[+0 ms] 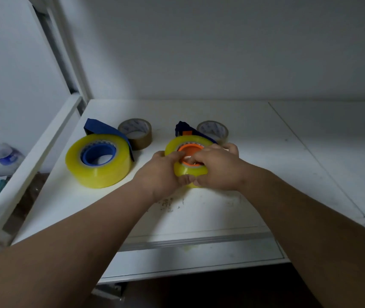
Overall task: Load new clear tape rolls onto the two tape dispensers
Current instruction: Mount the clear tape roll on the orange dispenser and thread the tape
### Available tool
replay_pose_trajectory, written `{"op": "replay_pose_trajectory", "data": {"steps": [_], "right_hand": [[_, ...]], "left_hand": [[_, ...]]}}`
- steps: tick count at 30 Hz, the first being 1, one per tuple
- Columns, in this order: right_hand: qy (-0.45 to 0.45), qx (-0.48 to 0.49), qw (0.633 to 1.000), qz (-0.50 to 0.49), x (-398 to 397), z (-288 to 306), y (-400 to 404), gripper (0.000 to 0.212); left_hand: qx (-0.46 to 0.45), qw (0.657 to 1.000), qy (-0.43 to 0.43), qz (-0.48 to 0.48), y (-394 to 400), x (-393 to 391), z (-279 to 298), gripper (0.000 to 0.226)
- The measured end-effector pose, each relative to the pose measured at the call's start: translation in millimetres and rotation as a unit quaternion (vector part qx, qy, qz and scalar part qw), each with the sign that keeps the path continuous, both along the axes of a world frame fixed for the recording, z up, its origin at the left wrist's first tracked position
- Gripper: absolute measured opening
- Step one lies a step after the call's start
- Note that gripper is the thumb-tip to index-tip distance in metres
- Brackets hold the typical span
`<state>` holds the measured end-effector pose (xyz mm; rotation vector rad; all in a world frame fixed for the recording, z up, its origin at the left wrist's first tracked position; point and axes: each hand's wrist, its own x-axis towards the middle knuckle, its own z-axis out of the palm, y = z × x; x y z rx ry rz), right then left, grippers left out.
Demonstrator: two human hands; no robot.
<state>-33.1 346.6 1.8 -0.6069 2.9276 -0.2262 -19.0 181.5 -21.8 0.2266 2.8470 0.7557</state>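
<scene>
Two yellowish clear tape rolls lie flat on a white table point(254, 152). The left roll point(98, 172) sits around the blue hub of a blue dispenser point(101, 128). The right roll point(185, 142) sits around an orange hub point(190, 148) on a second blue dispenser point(183, 127), mostly hidden behind it. My left hand point(162, 172) grips that roll's left and front side. My right hand point(216, 166) covers its right side, fingers curled over the hub.
Two nearly used-up brown tape cores stand behind the dispensers, one point(136, 133) at centre and one point(213, 130) to the right. A white wall rises at the back. Left of the table, a plastic bottle point(5, 153) lies below a white frame.
</scene>
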Motion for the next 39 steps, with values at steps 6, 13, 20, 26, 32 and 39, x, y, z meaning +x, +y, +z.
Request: {"op": "replay_pose_trajectory", "data": {"steps": [6, 13, 20, 26, 32, 39], "right_hand": [[0.010, 0.003, 0.999, 0.045, -12, 1, 33, 0.041], [0.011, 0.022, 0.996, 0.089, -25, 1, 60, 0.044], [-0.004, 0.024, 0.995, 0.098, -34, 3, 62, 0.040], [-0.033, 0.034, 0.996, 0.080, -41, 12, 56, 0.039], [-0.042, 0.048, 0.996, 0.063, -42, 9, 49, 0.037], [-0.070, 0.063, 0.993, 0.075, -49, 4, 46, 0.039]], "left_hand": [[-0.016, 1.000, -0.001, 0.027, 37, -5, -1, 0.068], [-0.019, 0.998, 0.014, 0.062, 68, -5, -5, 0.067], [-0.016, 1.000, 0.009, 0.020, 66, -16, 1, 0.064], [-0.013, 0.999, -0.025, -0.016, 61, -25, 10, 0.065], [-0.059, 0.998, -0.023, -0.029, 56, -27, 6, 0.063], [-0.152, 0.988, 0.004, -0.039, 54, -23, 16, 0.060]]}}
